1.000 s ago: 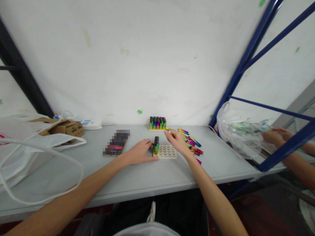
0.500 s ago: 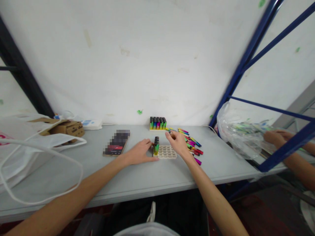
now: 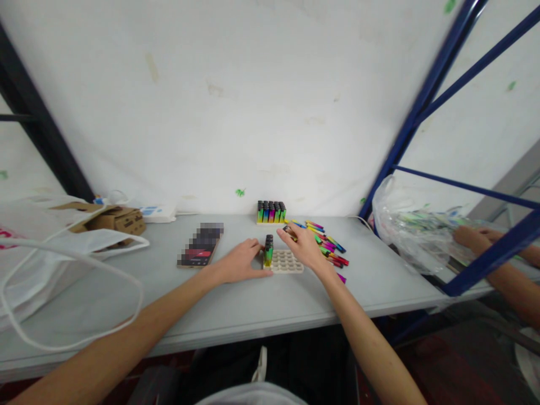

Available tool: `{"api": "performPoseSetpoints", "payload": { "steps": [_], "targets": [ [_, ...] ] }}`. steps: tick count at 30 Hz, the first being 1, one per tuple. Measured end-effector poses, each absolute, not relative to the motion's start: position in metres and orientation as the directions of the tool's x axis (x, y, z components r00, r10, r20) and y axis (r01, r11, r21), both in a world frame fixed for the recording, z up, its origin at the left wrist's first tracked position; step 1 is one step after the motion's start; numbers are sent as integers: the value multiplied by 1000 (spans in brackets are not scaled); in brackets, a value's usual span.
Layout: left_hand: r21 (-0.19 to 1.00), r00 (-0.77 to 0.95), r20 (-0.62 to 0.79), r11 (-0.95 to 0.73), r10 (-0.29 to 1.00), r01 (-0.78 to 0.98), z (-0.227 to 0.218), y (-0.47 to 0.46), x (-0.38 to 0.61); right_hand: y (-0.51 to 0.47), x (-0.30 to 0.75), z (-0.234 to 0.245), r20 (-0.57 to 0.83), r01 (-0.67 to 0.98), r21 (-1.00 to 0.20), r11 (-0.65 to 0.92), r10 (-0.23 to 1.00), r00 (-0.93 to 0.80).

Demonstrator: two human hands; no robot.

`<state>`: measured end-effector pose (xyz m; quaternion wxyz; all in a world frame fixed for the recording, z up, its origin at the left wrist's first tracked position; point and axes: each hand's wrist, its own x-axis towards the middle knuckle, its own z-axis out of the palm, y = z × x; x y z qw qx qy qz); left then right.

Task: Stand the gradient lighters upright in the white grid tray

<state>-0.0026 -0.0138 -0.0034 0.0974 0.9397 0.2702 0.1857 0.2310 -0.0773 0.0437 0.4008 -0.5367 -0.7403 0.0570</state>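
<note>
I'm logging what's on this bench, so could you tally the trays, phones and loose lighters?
Near tray and far tray: 2
Phone: 1
Loose lighters: no sure count, as they overlap
Total, lighters aside: 3

From my end I take this for a packing workshop: a plain grey workbench (image 3: 236, 304) runs along a scuffed white wall (image 3: 270, 118), pocket lighters (image 3: 271, 212) stand racked in a tray (image 3: 271, 224), and beyond a blue metal frame (image 3: 406, 126) I see another person's hands (image 3: 466, 237).
</note>
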Motion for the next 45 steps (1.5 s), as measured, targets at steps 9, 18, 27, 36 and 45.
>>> {"api": "performPoseSetpoints", "payload": {
  "steps": [9, 18, 27, 36, 45],
  "targets": [
    [298, 778, 304, -831, 550, 470, -3, -15, -3, -94, 242, 64, 410, 769, -277, 577, 794, -448],
    [300, 791, 312, -844, 527, 444, -6, -12, -3, -96, 236, 62, 190, 665, -539, 517, 844, -502],
    [313, 787, 317, -842, 529, 440, -5, -13, -3, -100, 219, 63, 137, 816, -338, 469, 882, -450],
    [286, 786, 289, -833, 547, 474, -5, -13, -2, -85, 247, 59, 170, 794, -407, 451, 892, -419],
    [277, 789, 293, -837, 541, 472, -5, -12, -2, -13, 313, 33, 196, 990, -116, 86, 979, -62]
  ]
}}
